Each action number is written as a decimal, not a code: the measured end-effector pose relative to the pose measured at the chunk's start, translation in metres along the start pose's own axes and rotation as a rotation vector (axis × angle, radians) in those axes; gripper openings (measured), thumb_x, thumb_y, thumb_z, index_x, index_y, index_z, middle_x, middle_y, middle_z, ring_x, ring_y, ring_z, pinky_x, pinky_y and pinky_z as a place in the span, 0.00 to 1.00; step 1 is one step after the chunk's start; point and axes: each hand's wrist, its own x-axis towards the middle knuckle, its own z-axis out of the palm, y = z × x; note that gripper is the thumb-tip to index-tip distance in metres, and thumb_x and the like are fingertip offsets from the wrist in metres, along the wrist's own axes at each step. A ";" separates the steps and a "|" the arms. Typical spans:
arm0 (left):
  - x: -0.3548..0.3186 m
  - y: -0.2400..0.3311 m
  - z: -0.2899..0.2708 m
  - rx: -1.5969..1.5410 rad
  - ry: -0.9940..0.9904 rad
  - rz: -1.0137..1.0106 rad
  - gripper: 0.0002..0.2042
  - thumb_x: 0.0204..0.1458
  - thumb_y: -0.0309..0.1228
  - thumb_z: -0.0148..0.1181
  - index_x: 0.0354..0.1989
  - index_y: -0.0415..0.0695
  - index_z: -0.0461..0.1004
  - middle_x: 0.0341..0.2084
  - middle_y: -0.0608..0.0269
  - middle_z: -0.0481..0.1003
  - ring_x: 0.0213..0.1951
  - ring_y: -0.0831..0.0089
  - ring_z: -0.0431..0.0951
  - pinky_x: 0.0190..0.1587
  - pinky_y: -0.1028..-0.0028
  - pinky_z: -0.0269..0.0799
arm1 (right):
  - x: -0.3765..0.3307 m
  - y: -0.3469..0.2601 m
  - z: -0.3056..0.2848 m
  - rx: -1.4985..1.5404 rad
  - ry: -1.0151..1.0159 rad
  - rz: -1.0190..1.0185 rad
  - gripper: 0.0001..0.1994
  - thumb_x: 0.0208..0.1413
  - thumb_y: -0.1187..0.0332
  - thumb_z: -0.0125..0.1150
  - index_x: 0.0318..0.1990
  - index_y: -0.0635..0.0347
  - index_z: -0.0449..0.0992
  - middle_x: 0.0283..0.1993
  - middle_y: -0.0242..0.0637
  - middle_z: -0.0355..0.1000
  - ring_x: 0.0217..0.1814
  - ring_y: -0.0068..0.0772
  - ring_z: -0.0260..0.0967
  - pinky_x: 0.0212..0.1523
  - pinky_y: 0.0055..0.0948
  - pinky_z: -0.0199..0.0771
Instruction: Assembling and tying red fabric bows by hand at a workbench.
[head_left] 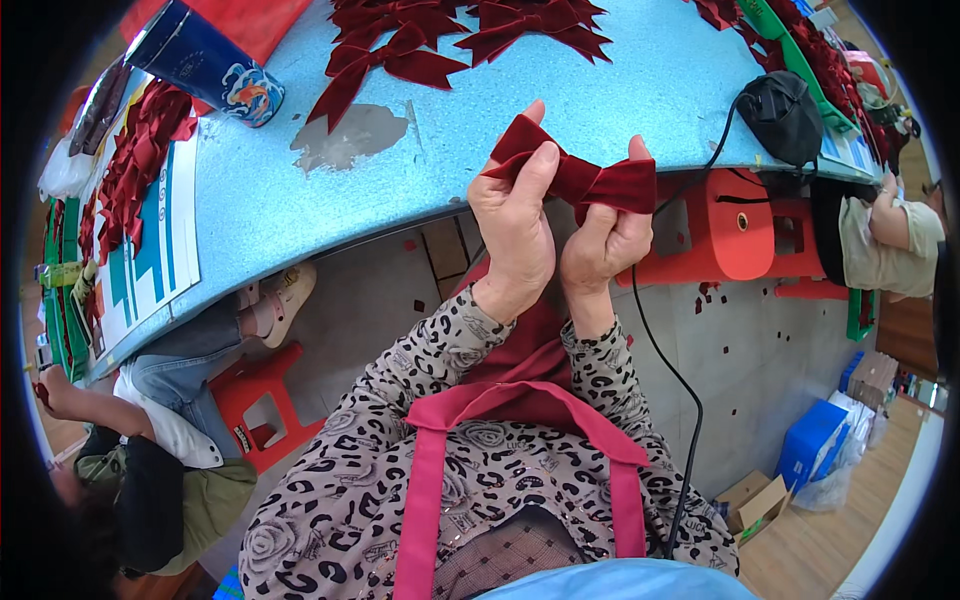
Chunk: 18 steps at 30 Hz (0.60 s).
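Observation:
Between my two hands I hold a dark red velvet bow, raised just off the near edge of the blue table. My left hand pinches its left loop, thumb in front and fingers behind. The right loop is gripped by my right hand, with the thumb below and a fingertip showing above. The bow's knot sits at the middle, between the hands. Several finished velvet bows with pointed tails lie at the far side of the table, ahead of my hands.
A dark blue tumbler lies tilted at the far left. Red velvet pieces pile beside it. A black pouch-like object with a cable sits at the right edge, above a red stool. People sit at both sides.

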 end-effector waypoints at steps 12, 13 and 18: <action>-0.007 -0.017 -0.015 0.053 0.041 -0.077 0.18 0.54 0.29 0.55 0.52 0.38 0.67 0.32 0.72 0.72 0.33 0.85 0.68 0.41 0.80 0.65 | -0.015 0.032 -0.012 -0.125 -0.012 -0.070 0.17 0.54 0.77 0.50 0.52 0.70 0.67 0.36 0.35 0.70 0.32 0.20 0.66 0.33 0.19 0.67; -0.006 -0.016 -0.015 -0.016 0.061 -0.165 0.17 0.54 0.29 0.55 0.52 0.39 0.68 0.32 0.72 0.72 0.33 0.84 0.68 0.41 0.79 0.65 | -0.016 0.030 -0.013 -0.117 -0.018 -0.056 0.16 0.52 0.77 0.52 0.50 0.71 0.68 0.42 0.42 0.70 0.34 0.24 0.70 0.37 0.21 0.69; -0.006 -0.017 -0.021 -0.158 0.039 -0.295 0.16 0.56 0.31 0.52 0.51 0.41 0.67 0.31 0.71 0.72 0.35 0.81 0.71 0.43 0.76 0.66 | -0.020 0.031 -0.011 -0.090 -0.037 -0.009 0.17 0.49 0.78 0.56 0.48 0.71 0.70 0.49 0.49 0.70 0.37 0.28 0.73 0.40 0.24 0.71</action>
